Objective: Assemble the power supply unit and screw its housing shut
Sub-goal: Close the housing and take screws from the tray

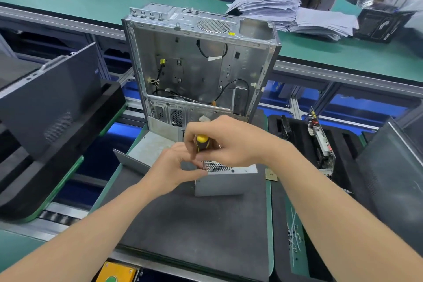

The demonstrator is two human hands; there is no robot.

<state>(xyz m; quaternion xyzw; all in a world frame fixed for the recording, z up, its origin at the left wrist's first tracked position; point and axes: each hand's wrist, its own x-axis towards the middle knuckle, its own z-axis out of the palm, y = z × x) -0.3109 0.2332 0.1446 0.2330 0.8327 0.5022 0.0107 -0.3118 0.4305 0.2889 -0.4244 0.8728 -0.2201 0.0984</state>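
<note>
A grey metal power supply unit with a perforated top stands on the dark mat in front of me. My right hand grips a yellow-and-black screwdriver held upright over the unit's top left corner. My left hand pinches the screwdriver's shaft near its tip, right at that corner. The tip and any screw are hidden by my fingers. Behind the unit an open silver computer case stands upright with loose cables inside.
A flat grey metal panel lies left of the unit. Black foam trays with circuit boards sit to the right, dark side panels to the left. Loose screws lie on the right green strip. Paper stacks rest on the far bench.
</note>
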